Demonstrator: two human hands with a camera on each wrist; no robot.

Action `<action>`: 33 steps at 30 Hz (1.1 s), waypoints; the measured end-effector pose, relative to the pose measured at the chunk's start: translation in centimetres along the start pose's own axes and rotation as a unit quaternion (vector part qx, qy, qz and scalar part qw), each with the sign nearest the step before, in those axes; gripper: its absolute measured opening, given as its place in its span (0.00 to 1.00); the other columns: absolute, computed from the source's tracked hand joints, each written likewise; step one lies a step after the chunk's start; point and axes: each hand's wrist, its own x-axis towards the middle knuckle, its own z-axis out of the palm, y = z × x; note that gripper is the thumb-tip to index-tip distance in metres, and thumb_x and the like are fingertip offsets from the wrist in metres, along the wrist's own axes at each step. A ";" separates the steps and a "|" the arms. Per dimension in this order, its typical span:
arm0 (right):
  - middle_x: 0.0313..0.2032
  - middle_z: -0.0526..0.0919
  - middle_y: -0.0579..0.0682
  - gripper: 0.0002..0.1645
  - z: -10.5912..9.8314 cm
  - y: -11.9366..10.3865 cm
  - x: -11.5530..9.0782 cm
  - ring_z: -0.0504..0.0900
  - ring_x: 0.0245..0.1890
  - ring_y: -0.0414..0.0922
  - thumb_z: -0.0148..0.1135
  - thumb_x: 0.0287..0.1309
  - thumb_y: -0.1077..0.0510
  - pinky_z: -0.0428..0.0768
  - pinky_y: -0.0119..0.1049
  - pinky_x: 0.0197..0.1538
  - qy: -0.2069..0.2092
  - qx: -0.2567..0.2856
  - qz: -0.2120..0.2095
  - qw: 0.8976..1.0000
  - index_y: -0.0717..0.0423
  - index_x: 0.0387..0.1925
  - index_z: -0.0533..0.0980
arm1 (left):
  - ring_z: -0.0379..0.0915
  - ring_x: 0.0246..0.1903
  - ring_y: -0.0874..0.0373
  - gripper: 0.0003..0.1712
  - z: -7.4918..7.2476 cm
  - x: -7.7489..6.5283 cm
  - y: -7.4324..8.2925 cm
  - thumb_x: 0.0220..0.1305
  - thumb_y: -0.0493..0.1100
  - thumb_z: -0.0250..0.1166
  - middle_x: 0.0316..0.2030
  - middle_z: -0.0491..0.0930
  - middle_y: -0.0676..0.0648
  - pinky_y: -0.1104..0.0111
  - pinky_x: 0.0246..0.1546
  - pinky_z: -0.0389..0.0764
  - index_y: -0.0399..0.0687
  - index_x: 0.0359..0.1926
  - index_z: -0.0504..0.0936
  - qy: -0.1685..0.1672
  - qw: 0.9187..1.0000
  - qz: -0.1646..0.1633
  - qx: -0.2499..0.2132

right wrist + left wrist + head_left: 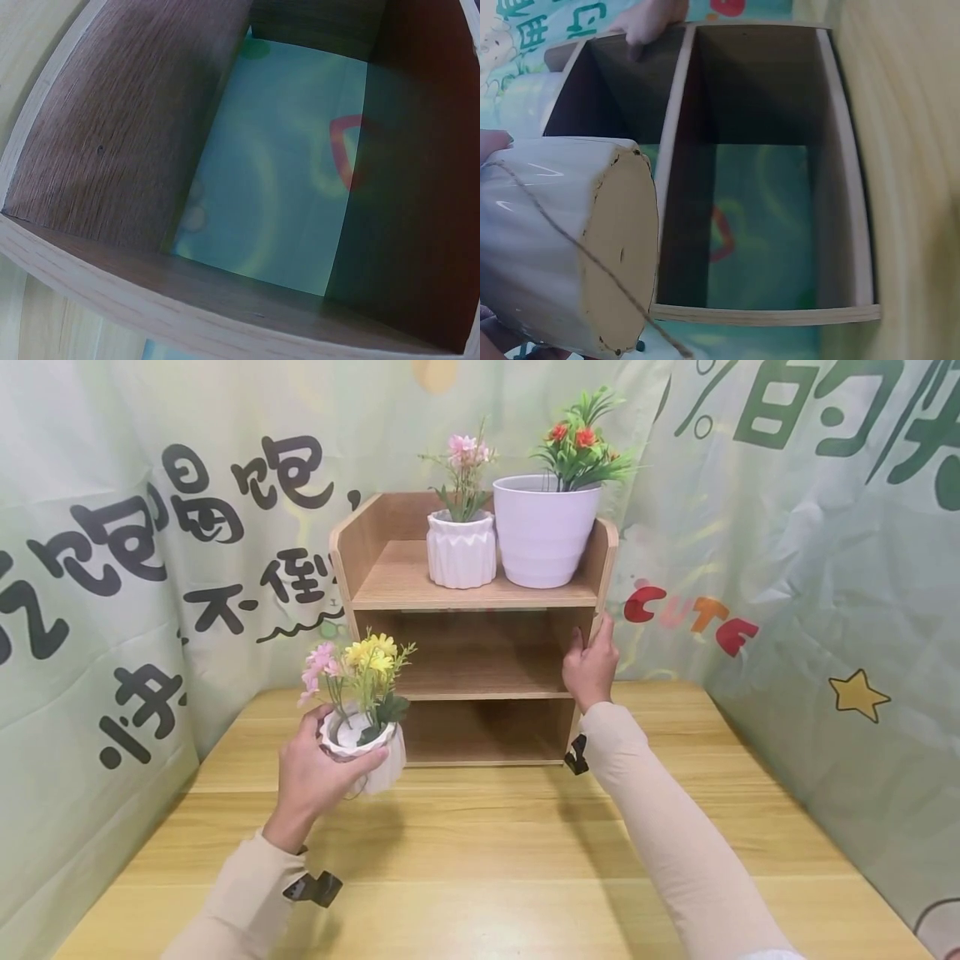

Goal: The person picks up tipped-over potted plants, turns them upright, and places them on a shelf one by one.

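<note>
My left hand (315, 777) holds a small white flowerpot (388, 768) by its sides, over the table left of the shelf's front. Pink and yellow flowers (371, 658) stand in it. The left wrist view shows its bare tan base (622, 247) and a thin string (562, 232) hanging across it. My right hand (592, 668) grips the right side panel of the wooden shelf (480, 597), thumb on the inner side, just below the top board. In the right wrist view a shelf compartment (97, 150) fills the picture, with the hand out of sight.
On the shelf's top stand a white ribbed pot (461, 556) with pink flowers and a larger white pot (543, 539) with red flowers. Two open compartments lie below. The shelf stands on a wooden table (487, 860), before a printed curtain (787, 568).
</note>
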 end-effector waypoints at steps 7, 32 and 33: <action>0.51 0.79 0.65 0.24 0.1 -0.1 0.0 0.79 0.52 0.59 0.53 0.67 0.61 0.74 0.52 0.58 0.003 -0.002 -0.002 1.000 0.60 0.62 0.62 | 0.76 0.40 0.42 0.51 -0.8 1.1 1.2 0.37 0.52 0.81 0.44 0.79 0.33 0.54 0.39 0.75 0.32 0.60 0.69 0.002 1.000 0.016 -0.013; 0.51 0.79 0.66 0.23 0.0 -0.1 0.0 0.78 0.52 0.59 0.53 0.67 0.60 0.74 0.51 0.58 0.003 -0.008 0.000 1.000 0.61 0.61 0.63 | 0.76 0.38 0.48 0.50 -2.3 4.3 5.4 0.38 0.51 0.81 0.44 0.81 0.37 0.60 0.35 0.76 0.34 0.60 0.69 0.054 0.995 0.061 -0.054; 0.51 0.79 0.65 0.24 0.0 -0.1 0.0 0.78 0.53 0.59 0.53 0.67 0.60 0.74 0.51 0.58 0.003 -0.008 0.000 1.000 0.61 0.61 0.63 | 0.76 0.39 0.48 0.51 -2.4 4.4 5.5 0.38 0.51 0.81 0.44 0.80 0.37 0.60 0.36 0.76 0.34 0.61 0.69 0.054 0.995 0.060 -0.058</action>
